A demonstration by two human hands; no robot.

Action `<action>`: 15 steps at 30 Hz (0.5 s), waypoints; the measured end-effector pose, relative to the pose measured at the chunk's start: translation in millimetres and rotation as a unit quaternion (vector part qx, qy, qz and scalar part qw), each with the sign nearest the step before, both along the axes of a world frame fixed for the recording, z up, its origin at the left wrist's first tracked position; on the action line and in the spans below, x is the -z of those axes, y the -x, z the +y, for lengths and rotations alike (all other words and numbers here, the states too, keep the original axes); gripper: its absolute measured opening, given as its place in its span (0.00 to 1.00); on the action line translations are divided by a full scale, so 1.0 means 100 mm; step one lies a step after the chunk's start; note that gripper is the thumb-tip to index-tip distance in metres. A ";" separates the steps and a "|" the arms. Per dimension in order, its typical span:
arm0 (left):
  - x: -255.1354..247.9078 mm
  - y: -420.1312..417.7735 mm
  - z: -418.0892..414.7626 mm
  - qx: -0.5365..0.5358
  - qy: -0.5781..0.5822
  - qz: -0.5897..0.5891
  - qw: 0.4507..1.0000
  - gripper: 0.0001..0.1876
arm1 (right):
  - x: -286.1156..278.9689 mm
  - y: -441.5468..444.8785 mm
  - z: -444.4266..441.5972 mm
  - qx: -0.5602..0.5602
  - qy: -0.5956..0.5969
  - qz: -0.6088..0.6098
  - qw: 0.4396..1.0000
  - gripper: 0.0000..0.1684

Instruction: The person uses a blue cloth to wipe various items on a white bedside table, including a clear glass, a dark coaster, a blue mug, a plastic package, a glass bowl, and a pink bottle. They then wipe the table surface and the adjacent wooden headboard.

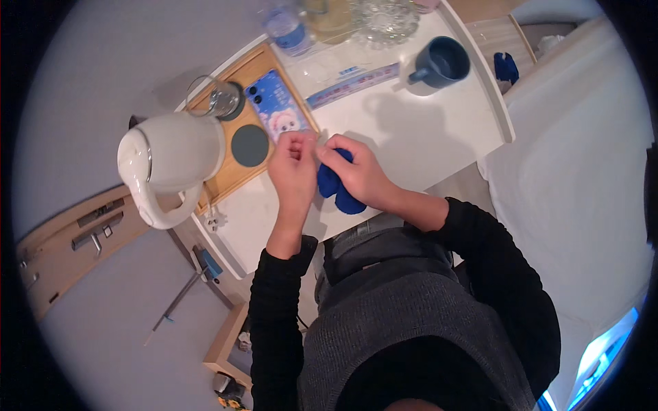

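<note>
My right hand (360, 169) grips a dark blue, soft fabric item (350, 202). Two rounded lobes of it hang below the fingers, and more shows beside the thumb. The palm covers the rest, so its exact kind is unclear. Close by on the left, my left hand (292, 165) is curled, thumb and fingertips together, near my right thumb. Whether something thin is pinched there is too blurred to tell. Both hands are above the near edge of a white table (411, 149). Just beyond my left hand lies a phone (280, 105) in a blue case with a cartoon animal.
A wooden tray (234, 180) bears a white electric kettle (180, 149), a glass cup (223, 100) and a dark round coaster (250, 146). A grey-blue mug (442, 64), a plastic bottle (288, 31) and a power plug (212, 222) are also on the table. A white-covered bed (565, 180) flanks the right.
</note>
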State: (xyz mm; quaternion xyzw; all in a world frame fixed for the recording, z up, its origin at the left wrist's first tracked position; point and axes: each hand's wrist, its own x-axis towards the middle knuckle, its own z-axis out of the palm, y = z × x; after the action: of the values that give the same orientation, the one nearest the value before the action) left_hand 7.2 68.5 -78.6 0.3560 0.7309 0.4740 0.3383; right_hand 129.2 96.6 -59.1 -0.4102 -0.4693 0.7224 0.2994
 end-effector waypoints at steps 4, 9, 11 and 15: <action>0.05 -0.55 0.31 0.112 -0.007 -0.069 0.991 0.07 | -0.02 -0.53 0.20 0.088 -0.023 -0.017 0.996 0.14; 0.21 -1.11 0.82 0.169 0.012 -0.003 0.986 0.18 | 0.09 -1.10 0.47 0.201 0.056 0.055 0.977 0.16; 0.29 -1.25 0.97 0.182 -0.006 0.043 0.982 0.23 | 0.21 -1.29 0.56 0.193 0.118 0.096 0.969 0.13; 0.37 -1.41 1.18 0.149 0.040 -0.070 0.986 0.18 | 0.01 -1.68 0.77 0.084 0.236 0.151 0.956 0.16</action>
State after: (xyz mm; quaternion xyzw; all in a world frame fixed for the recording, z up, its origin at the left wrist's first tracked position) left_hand 147.8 186.2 -115.7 0.4130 0.6629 0.4126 0.4689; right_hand 297.4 173.3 -59.6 -0.3935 -0.1985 0.8384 0.3205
